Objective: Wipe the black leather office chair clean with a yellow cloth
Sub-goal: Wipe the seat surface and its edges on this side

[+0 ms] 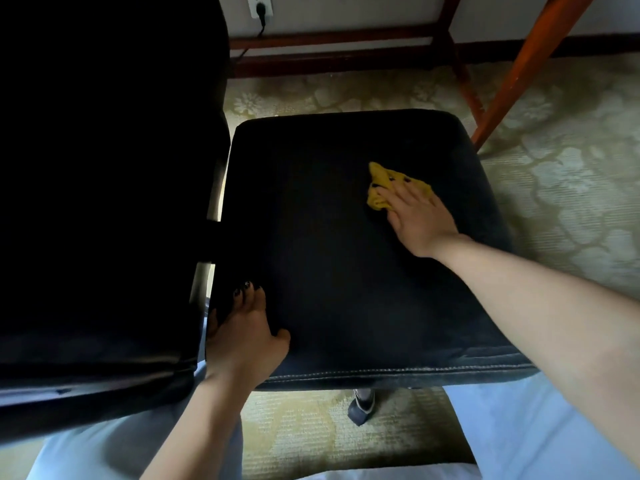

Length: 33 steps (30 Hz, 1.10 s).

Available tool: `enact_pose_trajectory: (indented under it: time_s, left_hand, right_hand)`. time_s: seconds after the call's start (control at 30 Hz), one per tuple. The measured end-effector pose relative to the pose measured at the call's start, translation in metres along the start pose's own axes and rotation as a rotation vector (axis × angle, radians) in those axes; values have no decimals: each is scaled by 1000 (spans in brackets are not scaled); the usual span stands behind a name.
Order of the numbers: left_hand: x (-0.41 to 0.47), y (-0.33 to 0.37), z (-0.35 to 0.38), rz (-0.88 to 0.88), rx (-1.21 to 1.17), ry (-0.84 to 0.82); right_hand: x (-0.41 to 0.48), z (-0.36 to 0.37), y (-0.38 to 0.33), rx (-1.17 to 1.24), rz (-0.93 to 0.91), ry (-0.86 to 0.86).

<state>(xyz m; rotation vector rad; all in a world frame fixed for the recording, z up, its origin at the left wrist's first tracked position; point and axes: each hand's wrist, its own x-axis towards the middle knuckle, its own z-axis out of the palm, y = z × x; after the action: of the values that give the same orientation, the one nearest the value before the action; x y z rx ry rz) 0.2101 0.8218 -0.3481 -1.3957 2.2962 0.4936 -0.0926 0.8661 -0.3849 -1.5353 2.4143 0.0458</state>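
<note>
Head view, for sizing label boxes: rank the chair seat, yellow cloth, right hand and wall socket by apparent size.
1. chair seat
2. right hand
3. yellow cloth, partly hidden under the hand, so unsure
4. wall socket

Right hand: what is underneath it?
A crumpled yellow cloth, pressed onto the black chair seat. The right hand covers part of the cloth, so its full extent is hidden.
</note>
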Motion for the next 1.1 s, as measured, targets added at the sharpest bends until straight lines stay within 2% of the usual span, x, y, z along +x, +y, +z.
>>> enact_pose_trajectory:
  time_s: [0.2,0.33,0.43,0.53,0.67,0.77,0.87,1.1]
  left_hand:
    - [-4,26,-5,-40,-11,-12]
    - [-5,70,-3,88,-56,32]
    - [-2,109,-2,173,-60,10]
    - [2,138,1,262,44,23]
    - [12,157,3,297,157,8]
    - [19,162,5,307,225,-5]
    - [22,164,4,324,283,5]
    - [23,166,-1,337,374,-39]
  right_hand:
    - [-49,0,45,74,139,-22]
    - [-84,6,49,84,130,-33]
    - [-113,18,56,47,71,-64]
    - [-145,33,62,0,-32,-21]
    - [-172,47,66,-9,-159,19]
    - [-168,43,81,-18,-273,57]
    - [-149,34,94,-27,-312,-5]
    - [-89,8,102,-4,-211,-89]
